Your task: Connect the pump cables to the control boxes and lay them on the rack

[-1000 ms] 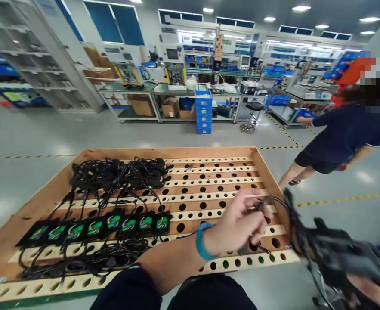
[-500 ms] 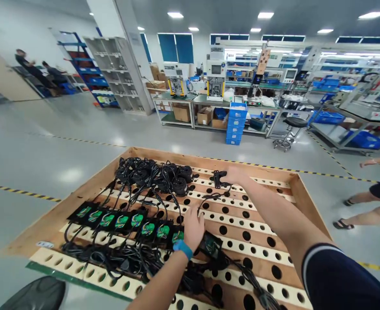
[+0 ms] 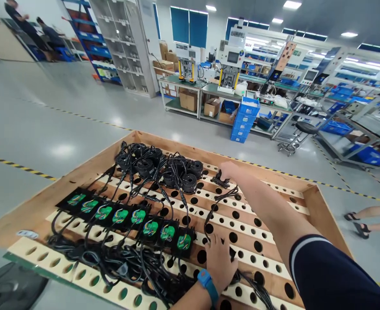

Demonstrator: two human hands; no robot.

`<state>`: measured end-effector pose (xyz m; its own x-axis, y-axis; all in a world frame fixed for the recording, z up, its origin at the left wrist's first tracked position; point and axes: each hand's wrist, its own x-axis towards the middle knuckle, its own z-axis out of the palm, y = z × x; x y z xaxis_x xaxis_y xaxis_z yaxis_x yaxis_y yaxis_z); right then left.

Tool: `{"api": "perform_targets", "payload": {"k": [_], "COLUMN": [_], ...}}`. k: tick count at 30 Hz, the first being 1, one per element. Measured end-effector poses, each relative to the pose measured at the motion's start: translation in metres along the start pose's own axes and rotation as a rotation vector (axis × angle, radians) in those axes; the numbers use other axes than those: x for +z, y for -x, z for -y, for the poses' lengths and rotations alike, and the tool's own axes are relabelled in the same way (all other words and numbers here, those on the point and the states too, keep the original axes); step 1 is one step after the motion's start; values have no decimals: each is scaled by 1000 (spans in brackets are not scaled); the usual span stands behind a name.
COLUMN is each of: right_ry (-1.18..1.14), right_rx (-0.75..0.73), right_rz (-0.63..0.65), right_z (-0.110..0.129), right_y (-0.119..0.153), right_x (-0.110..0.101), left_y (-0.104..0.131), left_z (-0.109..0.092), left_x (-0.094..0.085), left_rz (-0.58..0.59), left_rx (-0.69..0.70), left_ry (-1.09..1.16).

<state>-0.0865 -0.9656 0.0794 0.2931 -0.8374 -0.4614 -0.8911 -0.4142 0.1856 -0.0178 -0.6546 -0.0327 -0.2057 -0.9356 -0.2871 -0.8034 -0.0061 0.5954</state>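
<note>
My right hand point(image 3: 227, 171) grips a black flanged part point(image 3: 221, 181) low over the slats near the crate's far side. A black cable point(image 3: 227, 193) runs from this part back toward my left hand point(image 3: 220, 262), which wears a blue wristband. The left fingers curl down around a black box point(image 3: 232, 254), mostly hidden under the palm. Left of that hand lies a row of black open boxes point(image 3: 120, 216) with green boards and coloured wires inside. Beyond them sit several round black ribbed units point(image 3: 144, 167) with tangled cables.
The shallow wooden crate point(image 3: 333, 215) has slats with round holes and a raised rim. Bundled black cables point(image 3: 128, 262) lie along its near side. Past it stand stacked blue bins point(image 3: 245, 118), workbenches and a stool point(image 3: 295, 137). A person's legs point(image 3: 373, 215) show at right.
My left hand has moved right and nearer, from beside the row's end onto the separate black box. My right hand still holds the flanged part, which is now tilted and lower against the slats.
</note>
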Motion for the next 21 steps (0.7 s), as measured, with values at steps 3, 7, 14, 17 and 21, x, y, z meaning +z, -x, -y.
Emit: {"api": "perform_targets", "payload": {"k": [3,7,14,17,21], "right_ry": [14,63,166,162,131], "right_rx": [16,-97,-309,-356,-370], "right_rz": [22,15,-63,-92,-137], "right_z": [-2,1,6,1,-5], "right_y": [-5,0,18,15,23], "right_x": [-2,1,23,30,42], "left_y": [5,21,41,40,34], "left_z": [0,-2,-6,-4,8], "left_x": [-1,-9,-38,-42,-43], "left_rz": [7,46,281,357,348], "left_rx": [39,216,495,599,684], "left_ry": [38,167,307,284,273]}}
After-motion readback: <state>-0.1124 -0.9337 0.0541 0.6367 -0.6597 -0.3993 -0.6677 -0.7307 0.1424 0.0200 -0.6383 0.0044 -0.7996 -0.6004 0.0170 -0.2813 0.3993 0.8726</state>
